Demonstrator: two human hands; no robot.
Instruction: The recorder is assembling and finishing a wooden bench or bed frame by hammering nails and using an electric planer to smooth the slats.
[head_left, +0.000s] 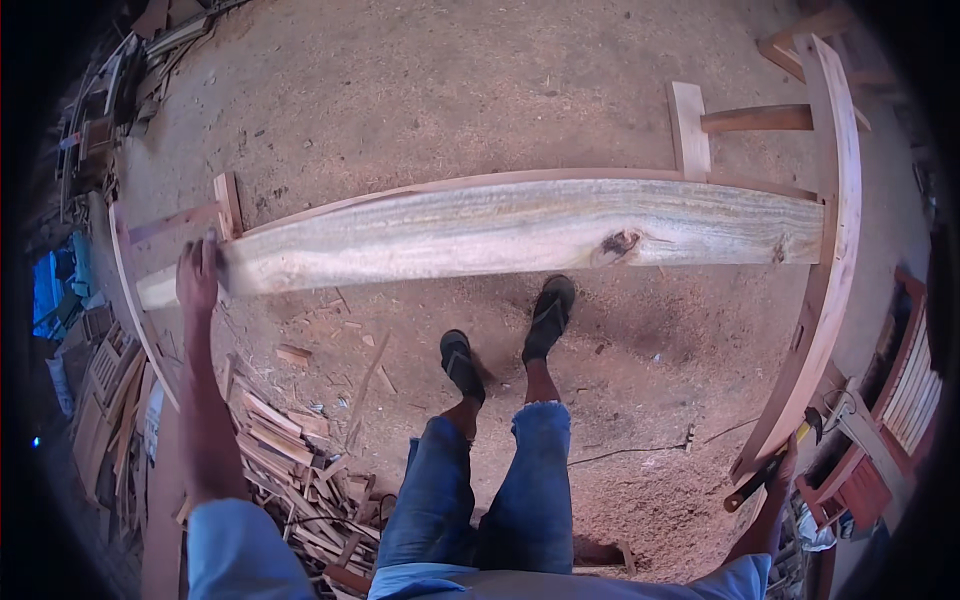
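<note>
A long pale wooden plank [450,235] with a dark knot lies across a wooden frame in front of me. My left hand [198,275] is at the plank's left end, its fingers stretched out over the wood beside a short upright post [228,205]. A dark patch next to those fingers is too blurred to make out. Low on the right, my right hand [784,468] is closed around a hammer [750,487] with a dark handle. That hand is close to the lower end of the frame's right-hand beam [822,290].
Wood offcuts [300,460] are heaped at the lower left, with boards [105,410] stacked beyond them. Wood shavings [640,520] cover the floor at the lower right. A thin dark cord [630,452] runs there. A reddish slatted wooden piece [900,400] stands at far right.
</note>
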